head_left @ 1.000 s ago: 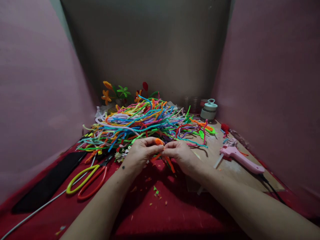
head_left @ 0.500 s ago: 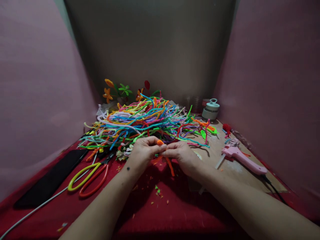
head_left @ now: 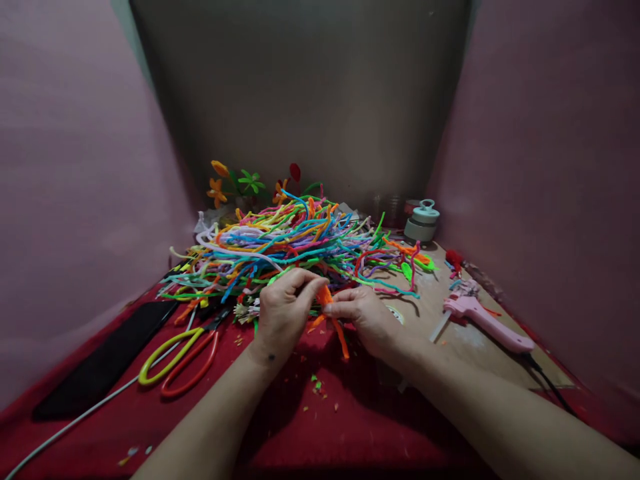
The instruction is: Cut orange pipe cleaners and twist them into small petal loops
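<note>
An orange pipe cleaner piece (head_left: pixel 326 298) is pinched between my two hands above the red cloth. My left hand (head_left: pixel 290 307) grips its upper end between thumb and fingers. Lower down on the same piece, the thumb and fingertips of my right hand (head_left: pixel 363 313) are closed. Loose orange ends hang below the fingertips, spreading apart. Just behind my hands lies a big heap of multicoloured pipe cleaners (head_left: pixel 280 240).
Scissors (head_left: pixel 190 360) with yellow and red handles and a black phone-like slab (head_left: pixel 100 363) lie left, beside a white cable (head_left: pixel 75 423). A pink glue gun (head_left: pixel 487 323) rests on a board (head_left: pixel 425 293) at right. Behind stand fuzzy flowers (head_left: pixel 217 190) and a lidded jar (head_left: pixel 421 223).
My left hand has turned and shifted slightly left and upward. More of the orange piece now shows between my hands. The right hand has stayed nearly in place.
</note>
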Motion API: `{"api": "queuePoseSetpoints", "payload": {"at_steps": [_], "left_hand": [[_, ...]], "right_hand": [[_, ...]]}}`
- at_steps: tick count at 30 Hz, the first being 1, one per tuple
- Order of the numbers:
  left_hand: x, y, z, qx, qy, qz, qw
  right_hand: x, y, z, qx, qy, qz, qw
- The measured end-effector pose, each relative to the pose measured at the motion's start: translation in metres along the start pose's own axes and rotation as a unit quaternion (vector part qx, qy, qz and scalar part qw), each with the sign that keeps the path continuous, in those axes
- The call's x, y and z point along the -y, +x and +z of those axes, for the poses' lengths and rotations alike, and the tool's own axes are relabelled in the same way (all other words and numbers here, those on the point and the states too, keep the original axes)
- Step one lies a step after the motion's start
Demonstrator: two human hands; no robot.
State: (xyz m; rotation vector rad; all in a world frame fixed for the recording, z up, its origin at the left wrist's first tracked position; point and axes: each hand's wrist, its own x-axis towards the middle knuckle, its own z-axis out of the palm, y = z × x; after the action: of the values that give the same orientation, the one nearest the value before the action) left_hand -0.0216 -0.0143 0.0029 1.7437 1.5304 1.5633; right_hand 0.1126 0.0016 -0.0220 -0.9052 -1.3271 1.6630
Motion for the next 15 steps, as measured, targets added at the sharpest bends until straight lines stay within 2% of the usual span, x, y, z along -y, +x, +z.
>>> {"api": "queuePoseSetpoints", "payload": {"at_steps": [2,4,6,9,15], "left_hand": [[-0.0005,0.0048,-0.0045,0.017,-0.05,-0.066,0.996],[-0.0003,0.0086,-0.0078,0.073,-0.09,-0.128,0.985],[0.0002,0.0099,-0.0085,0.143,-0.096,-0.155,0.973],[-0.0002,0.0086,-0.0056,0.187,-0.07,-0.161,0.967],[-0.0012,0.0088,-0.0039,0.178,-0.029,-0.132,0.975]], "right_hand": [[0.0025,0.0007,-0.0009,-0.022,0.012,-0.005,1.0],[0.0049,0.0023,-0.003,-0.051,0.033,-0.017,0.998],[0.0065,0.0042,-0.0056,-0.067,0.055,-0.03,0.996],[0.0067,0.0061,-0.0081,-0.063,0.073,-0.033,0.995],[0.0064,0.0077,-0.0087,-0.032,0.082,-0.011,0.996]]}}
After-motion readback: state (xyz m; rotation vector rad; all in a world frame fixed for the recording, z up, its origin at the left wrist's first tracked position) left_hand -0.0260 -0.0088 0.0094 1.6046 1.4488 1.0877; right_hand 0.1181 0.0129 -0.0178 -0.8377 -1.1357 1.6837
